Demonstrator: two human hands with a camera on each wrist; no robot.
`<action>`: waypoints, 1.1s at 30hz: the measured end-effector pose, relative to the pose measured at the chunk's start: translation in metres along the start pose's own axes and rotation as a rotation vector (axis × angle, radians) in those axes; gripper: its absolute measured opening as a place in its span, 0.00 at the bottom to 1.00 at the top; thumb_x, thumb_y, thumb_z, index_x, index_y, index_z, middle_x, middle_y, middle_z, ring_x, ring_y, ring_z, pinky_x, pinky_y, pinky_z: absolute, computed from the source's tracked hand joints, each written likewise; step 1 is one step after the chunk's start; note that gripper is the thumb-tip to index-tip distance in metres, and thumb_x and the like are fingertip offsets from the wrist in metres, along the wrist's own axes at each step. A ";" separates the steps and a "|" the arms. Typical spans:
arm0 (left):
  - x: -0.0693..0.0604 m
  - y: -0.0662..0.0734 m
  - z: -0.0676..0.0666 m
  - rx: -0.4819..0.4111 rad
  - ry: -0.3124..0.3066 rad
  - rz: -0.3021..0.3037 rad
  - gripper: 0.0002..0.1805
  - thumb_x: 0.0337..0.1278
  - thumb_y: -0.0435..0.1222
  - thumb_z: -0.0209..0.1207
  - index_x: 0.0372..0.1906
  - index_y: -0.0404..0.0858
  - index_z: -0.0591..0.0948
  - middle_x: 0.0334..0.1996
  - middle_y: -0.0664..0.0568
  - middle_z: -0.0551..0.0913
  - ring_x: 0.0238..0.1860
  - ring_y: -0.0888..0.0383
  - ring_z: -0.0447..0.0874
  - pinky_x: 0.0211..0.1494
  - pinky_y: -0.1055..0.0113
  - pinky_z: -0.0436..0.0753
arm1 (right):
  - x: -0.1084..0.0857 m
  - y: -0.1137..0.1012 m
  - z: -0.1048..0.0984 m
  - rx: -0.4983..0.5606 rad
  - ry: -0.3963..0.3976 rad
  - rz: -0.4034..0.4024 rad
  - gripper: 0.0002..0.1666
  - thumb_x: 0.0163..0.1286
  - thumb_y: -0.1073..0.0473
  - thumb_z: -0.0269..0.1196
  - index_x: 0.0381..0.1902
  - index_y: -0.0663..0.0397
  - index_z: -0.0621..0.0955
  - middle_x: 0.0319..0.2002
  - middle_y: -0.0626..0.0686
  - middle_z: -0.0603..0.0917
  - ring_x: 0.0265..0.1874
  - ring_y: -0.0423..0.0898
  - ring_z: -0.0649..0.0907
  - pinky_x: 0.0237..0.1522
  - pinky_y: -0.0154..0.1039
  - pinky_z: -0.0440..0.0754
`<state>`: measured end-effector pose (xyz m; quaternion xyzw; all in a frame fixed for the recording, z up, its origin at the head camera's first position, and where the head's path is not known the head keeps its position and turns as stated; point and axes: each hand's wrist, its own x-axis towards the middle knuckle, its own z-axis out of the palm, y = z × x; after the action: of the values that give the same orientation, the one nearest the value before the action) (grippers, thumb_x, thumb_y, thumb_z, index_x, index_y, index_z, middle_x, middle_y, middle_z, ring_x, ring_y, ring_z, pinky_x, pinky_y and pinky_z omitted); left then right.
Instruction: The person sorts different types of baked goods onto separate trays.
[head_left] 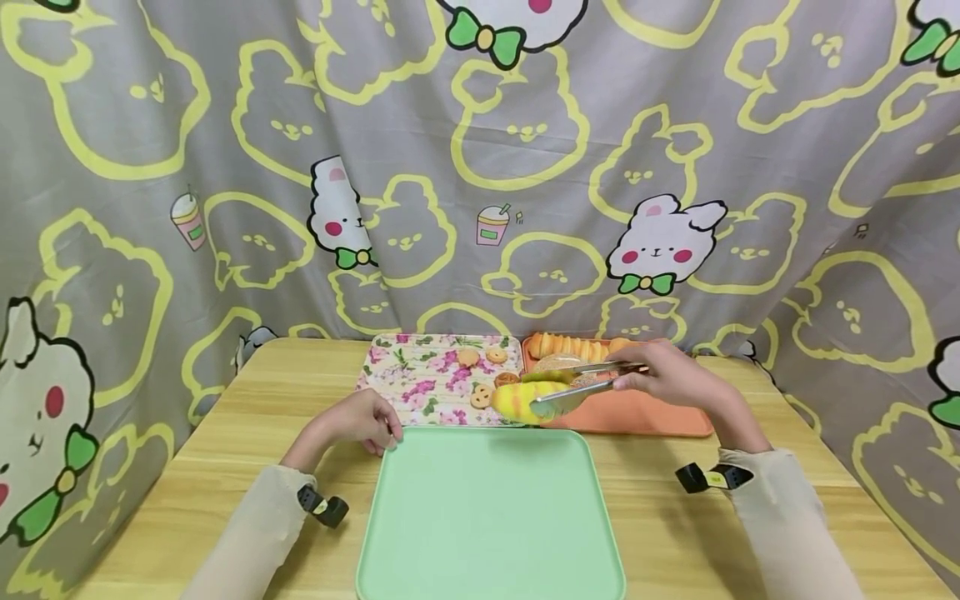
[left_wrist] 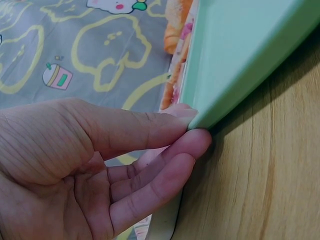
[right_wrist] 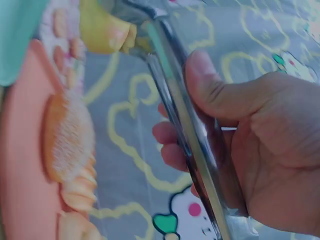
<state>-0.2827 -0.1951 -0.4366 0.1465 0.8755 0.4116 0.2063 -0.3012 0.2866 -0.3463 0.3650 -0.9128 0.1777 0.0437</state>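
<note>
With my right hand (head_left: 667, 377) I grip metal tongs (head_left: 597, 388), seen large in the right wrist view. Between the ends of the tongs is a yellow bread roll (head_left: 516, 402) with orange stripes, above the near right part of the floral tray (head_left: 405, 390). The thumb and fingers of my left hand (head_left: 363, 419) pinch the far left corner of a bare light green tray (head_left: 491, 508). In the left wrist view, the thumb lies on one side of the tray's rim (left_wrist: 202, 121) and a fingertip on the other.
Several cookies (head_left: 482, 396) lie on the floral tray. Beside it, an orange tray (head_left: 652, 414) holds ridged bread (head_left: 573, 346) and a sugar-dusted bun (right_wrist: 72, 140). Behind the wooden table (head_left: 277, 375) hangs a grey patterned curtain (head_left: 420, 125).
</note>
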 end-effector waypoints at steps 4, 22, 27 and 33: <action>0.000 -0.003 0.002 -0.004 -0.012 0.001 0.03 0.51 0.24 0.69 0.33 0.30 0.87 0.19 0.49 0.84 0.22 0.59 0.84 0.31 0.64 0.86 | -0.008 0.007 -0.004 -0.069 0.078 0.072 0.18 0.66 0.59 0.70 0.52 0.61 0.85 0.36 0.47 0.89 0.31 0.38 0.82 0.42 0.41 0.74; -0.002 0.001 0.000 -0.035 -0.016 0.026 0.04 0.52 0.24 0.68 0.34 0.27 0.86 0.20 0.45 0.85 0.23 0.57 0.85 0.32 0.61 0.87 | -0.021 0.025 -0.023 -0.155 0.086 0.189 0.23 0.68 0.59 0.69 0.58 0.62 0.83 0.30 0.45 0.86 0.28 0.39 0.78 0.41 0.44 0.73; -0.001 0.001 -0.001 -0.043 -0.028 0.032 0.04 0.53 0.24 0.68 0.35 0.27 0.86 0.20 0.45 0.85 0.23 0.57 0.85 0.32 0.61 0.87 | -0.028 0.033 -0.026 -0.166 0.059 0.239 0.22 0.68 0.57 0.69 0.56 0.65 0.84 0.34 0.49 0.89 0.29 0.40 0.81 0.33 0.39 0.77; 0.000 0.001 -0.001 -0.049 -0.036 0.028 0.05 0.53 0.24 0.68 0.35 0.26 0.86 0.19 0.48 0.84 0.23 0.57 0.85 0.32 0.61 0.87 | -0.032 0.042 -0.025 -0.113 -0.032 0.290 0.24 0.70 0.54 0.68 0.55 0.68 0.83 0.37 0.52 0.90 0.29 0.40 0.81 0.32 0.40 0.75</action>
<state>-0.2830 -0.1955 -0.4348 0.1613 0.8592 0.4330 0.2197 -0.3076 0.3443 -0.3423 0.2292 -0.9651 0.1247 0.0234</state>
